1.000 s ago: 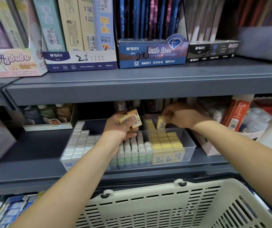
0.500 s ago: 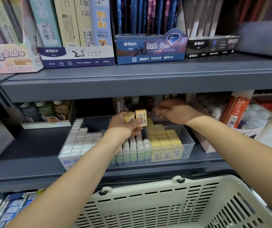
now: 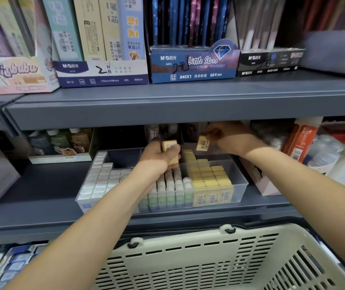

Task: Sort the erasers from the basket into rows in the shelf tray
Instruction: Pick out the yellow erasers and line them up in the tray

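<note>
Basket (image 3: 209, 258) of cream slotted plastic fills the lower frame, under the clear plastic shelf tray (image 3: 240, 180) at centre, where white, green and yellow eraser rows (image 3: 207, 176) stand. Over the tray's back, the left hand (image 3: 157, 159) curls its fingers round a yellow block eraser (image 3: 169, 145); just right, the right hand (image 3: 228, 137) pinches another labelled yellow eraser (image 3: 203, 143).

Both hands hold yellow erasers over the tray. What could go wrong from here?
1. The right hand pinches one yellow eraser deep under the upper shelf; it could drop askew onto the yellow rows or behind them.
2. The left hand grips spare yellow erasers above the green-and-white row; a slip might put one in the wrong row.
3. The left forearm crosses the tray and could nudge standing erasers.
</note>
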`<state>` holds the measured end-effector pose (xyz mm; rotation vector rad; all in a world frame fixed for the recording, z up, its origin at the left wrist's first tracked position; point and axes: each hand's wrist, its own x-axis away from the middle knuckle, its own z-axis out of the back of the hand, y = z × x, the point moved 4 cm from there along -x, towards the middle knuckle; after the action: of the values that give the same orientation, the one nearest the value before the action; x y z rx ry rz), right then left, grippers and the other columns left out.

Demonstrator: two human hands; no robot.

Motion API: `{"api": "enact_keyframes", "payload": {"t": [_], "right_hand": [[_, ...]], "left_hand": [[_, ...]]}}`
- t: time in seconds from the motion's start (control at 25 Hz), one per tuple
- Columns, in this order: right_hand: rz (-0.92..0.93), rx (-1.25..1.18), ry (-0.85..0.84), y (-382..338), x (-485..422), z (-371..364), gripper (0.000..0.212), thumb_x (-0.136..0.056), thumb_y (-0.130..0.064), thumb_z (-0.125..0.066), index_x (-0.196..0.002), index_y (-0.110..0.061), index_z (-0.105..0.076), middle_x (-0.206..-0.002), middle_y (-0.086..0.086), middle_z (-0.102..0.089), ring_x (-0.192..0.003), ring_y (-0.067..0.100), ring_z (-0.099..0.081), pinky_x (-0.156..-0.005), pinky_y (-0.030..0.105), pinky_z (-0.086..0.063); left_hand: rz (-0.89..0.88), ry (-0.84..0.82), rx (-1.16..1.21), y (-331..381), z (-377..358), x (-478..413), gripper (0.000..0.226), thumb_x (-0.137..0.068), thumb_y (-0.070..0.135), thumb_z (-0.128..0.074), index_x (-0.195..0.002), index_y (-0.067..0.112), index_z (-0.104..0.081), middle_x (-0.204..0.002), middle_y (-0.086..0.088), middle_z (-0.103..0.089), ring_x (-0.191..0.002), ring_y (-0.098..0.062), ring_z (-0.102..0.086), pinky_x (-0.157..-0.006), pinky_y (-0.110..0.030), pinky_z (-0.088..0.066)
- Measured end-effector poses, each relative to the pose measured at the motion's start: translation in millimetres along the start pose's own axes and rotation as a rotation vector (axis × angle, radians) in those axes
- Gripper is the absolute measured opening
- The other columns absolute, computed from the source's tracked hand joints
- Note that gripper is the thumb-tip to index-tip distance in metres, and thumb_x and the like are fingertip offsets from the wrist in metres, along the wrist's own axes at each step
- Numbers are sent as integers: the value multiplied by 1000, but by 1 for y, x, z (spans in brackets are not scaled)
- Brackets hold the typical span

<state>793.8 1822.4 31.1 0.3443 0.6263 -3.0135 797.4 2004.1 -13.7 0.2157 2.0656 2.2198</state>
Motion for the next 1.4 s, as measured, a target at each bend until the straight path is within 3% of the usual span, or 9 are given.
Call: {"api": "enact_keyframes", "payload": {"t": [0.12, 0.28, 0.4, 0.64, 0.8, 0.96, 1.12, 1.24, 1.4], "right_hand": [[1, 66, -19, 12, -4, -20, 21, -89, -11, -53, -105, -10, -67, -113, 8, -66, -102, 24, -59, -85, 22, -40], [-27, 83, -130, 22, -8, -48, 25, -87, -8, -44, -91, -18, -67, -105, -3, -67, -84, 9, -52, -67, 14, -34], [-66, 120, -226, 27, -12, -57, 24, -91, -16, -43, -95, -26, -65, -110, -4, -66, -87, 9, -50, -76, 20, -36], [-14, 108, -223, 15, -1, -44, 28, -97, -27, -42, -118, -27, -60, -125, -3, -60, -113, 17, -53, -89, 23, -37], [10, -436, -113, -14, 16, -21, 11, -92, -35, -51, -98, -40, -59, -90, -7, -70, -88, 11, -66, -90, 33, -50], [34, -279, -123, -25, 19, -9, 12, -92, -30, -54, -82, -36, -60, -74, -10, -69, -66, -3, -61, -69, 20, -48], [-5, -84, 29, -8, 6, 7, 23, -95, -23, -48, -111, -13, -62, -114, 6, -65, -97, 15, -59, -81, 21, -40], [-47, 52, 20, 6, -3, -3, 23, -96, -20, -46, -110, -11, -62, -117, 10, -62, -106, 27, -55, -82, 28, -37], [-56, 100, -125, 14, -13, -34, 20, -95, -18, -47, -108, -11, -61, -113, 10, -63, -103, 25, -56, -80, 25, -37]], "left_hand": [[-87, 34, -138, -2, 10, 2, 26, -83, 20, -69, -106, 9, -63, -106, -8, -67, -100, -23, -63, -95, -39, -49], [-127, 37, -155, -2, 14, 1, 15, -82, 8, -69, -96, 12, -64, -93, -5, -68, -86, -18, -64, -81, -32, -52], [-131, 19, -124, -1, 12, 3, 18, -81, -1, -67, -87, 15, -61, -83, 3, -65, -78, -10, -63, -75, -19, -51], [-115, -9, -85, -1, 6, 7, 21, -83, -2, -65, -83, 19, -62, -85, 2, -66, -89, -18, -66, -88, -31, -52], [-118, -45, -108, -1, -1, 5, 22, -82, -1, -65, -81, 21, -62, -80, 5, -66, -80, -14, -66, -80, -30, -55], [-142, -67, -132, 3, -11, 6, 20, -82, -1, -65, -86, 18, -61, -82, 4, -64, -75, -7, -62, -71, -15, -52], [-223, 2, -448, 4, 10, 8, 18, -83, 17, -67, -92, 28, -57, -94, 10, -61, -94, -10, -59, -84, -19, -47], [-182, -62, -793, -2, 20, 20, 28, -74, 46, -69, -97, 39, -53, -90, 22, -54, -95, -10, -55, -74, -20, -48], [-286, -119, -986, -11, 20, 32, 66, -60, 67, -62, -116, 33, -55, -104, 18, -51, -113, -12, -43, -95, -31, -41]]}}
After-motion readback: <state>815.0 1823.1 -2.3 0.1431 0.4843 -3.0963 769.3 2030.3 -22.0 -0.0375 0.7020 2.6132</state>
